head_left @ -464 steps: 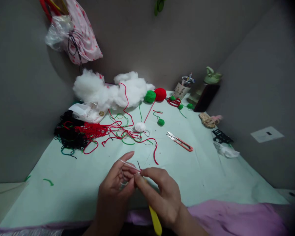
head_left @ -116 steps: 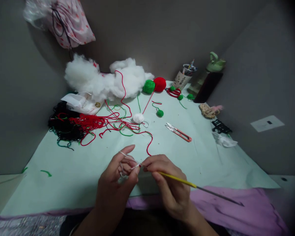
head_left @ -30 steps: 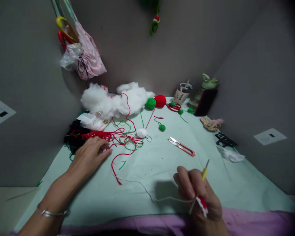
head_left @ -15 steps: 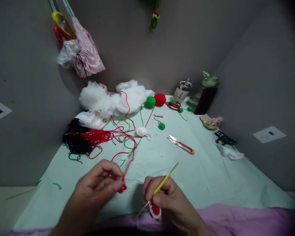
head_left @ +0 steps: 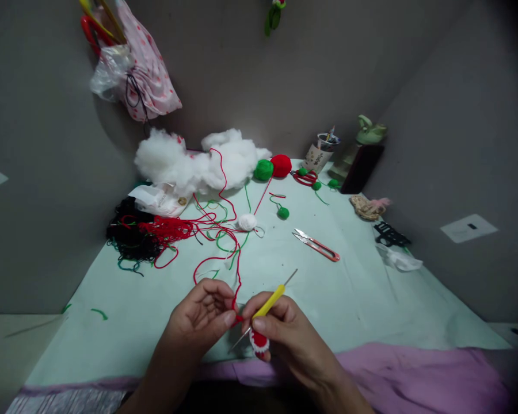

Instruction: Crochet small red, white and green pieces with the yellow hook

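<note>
My left hand (head_left: 205, 316) pinches a small piece of red yarn (head_left: 238, 317) between thumb and fingers. From it a red strand runs up across the table to the tangle behind. Close beside it, my right hand (head_left: 280, 325) is closed around a yellow-handled crochet hook (head_left: 270, 300), with metal ends showing at both sides. The same hand also holds a small red crochet piece with a white edge (head_left: 259, 341) under the thumb. The right fingertips meet the red yarn at the left hand; their exact grip there is hidden.
Orange thread snips (head_left: 316, 245) lie right of centre. Behind are a white yarn ball (head_left: 247, 222), green (head_left: 263, 169) and red yarn balls (head_left: 281, 166), and white stuffing (head_left: 194, 164). Tangled red yarn (head_left: 172, 227) and black yarn (head_left: 132, 236) lie left. A pen cup (head_left: 318, 156) stands at the back.
My left hand has moved right with the red yarn, up to my right hand. The right hand has shifted slightly left and up with the hook. The view has tilted down a little.
</note>
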`<state>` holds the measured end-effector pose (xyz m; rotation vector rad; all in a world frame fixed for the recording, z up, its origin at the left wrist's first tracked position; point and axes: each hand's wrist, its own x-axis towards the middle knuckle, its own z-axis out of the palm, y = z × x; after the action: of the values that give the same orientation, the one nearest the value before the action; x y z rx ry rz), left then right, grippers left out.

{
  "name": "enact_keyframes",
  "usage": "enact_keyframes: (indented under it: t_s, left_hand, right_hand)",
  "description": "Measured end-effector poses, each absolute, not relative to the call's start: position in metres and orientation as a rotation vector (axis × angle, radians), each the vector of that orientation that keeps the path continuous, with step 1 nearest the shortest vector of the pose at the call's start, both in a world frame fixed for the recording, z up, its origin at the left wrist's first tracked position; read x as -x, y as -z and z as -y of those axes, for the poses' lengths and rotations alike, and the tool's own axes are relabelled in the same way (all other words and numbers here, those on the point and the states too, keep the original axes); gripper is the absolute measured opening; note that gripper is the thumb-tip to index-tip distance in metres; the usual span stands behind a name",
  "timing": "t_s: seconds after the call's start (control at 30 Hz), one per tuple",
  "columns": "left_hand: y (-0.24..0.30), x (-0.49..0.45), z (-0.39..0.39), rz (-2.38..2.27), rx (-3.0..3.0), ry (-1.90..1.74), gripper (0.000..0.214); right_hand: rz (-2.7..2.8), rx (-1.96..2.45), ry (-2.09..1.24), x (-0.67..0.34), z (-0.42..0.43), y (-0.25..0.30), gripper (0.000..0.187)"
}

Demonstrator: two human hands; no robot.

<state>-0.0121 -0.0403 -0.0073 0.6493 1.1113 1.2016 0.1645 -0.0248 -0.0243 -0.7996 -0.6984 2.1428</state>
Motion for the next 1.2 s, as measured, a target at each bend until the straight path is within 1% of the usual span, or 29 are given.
enact_keyframes:
  t_s: [0.3, 0.43, 0.6, 0.73, 0.8, 0.87, 0.93, 1.07, 1.2]
  left_hand:
    - [0.009, 0.007, 0.040, -1.071, -0.617, -1.208, 0.023]
    - [0.010, 0.008, 0.040, -1.020, -0.560, -1.203, 0.028]
    - [0.005, 0.026, 0.032, -1.009, -0.382, -1.285, 0.030]
    - [-0.005, 0.050, 0.016, -1.052, -0.391, -1.408, 0.034]
    - [-0.014, 0.067, 0.007, -1.108, -0.400, -1.515, 0.030]
    - [-0.024, 0.086, -0.002, -1.180, -0.434, -1.630, 0.019]
    - [-0.033, 0.104, -0.008, -1.196, -0.525, -1.671, 0.007]
    - [-0.042, 0.123, -0.013, -1.226, -0.615, -1.695, 0.016]
    - [-0.036, 0.124, -0.015, -1.286, -0.674, -1.654, 0.011]
  right_hand:
    - [0.787, 0.842, -2.090, -0.159, 0.027, 0.028, 0.028]
    - [0.785, 0.863, -2.088, -0.160, 0.029, 0.030, 0.027]
    - [0.882, 0.842, -2.151, -0.166, 0.029, 0.031, 0.024]
    - [0.932, 0.824, -2.143, -0.175, 0.025, 0.026, 0.025]
    - [0.982, 0.824, -2.081, -0.181, 0.022, 0.022, 0.024]
    - [1.018, 0.826, -2.028, -0.188, 0.019, 0.019, 0.023]
    - [1.025, 0.821, -2.003, -0.194, 0.018, 0.017, 0.022]
    - [1.004, 0.803, -2.003, -0.200, 0.016, 0.019, 0.021]
    - [0.976, 0.806, -2.026, -0.199, 0.014, 0.023, 0.021]
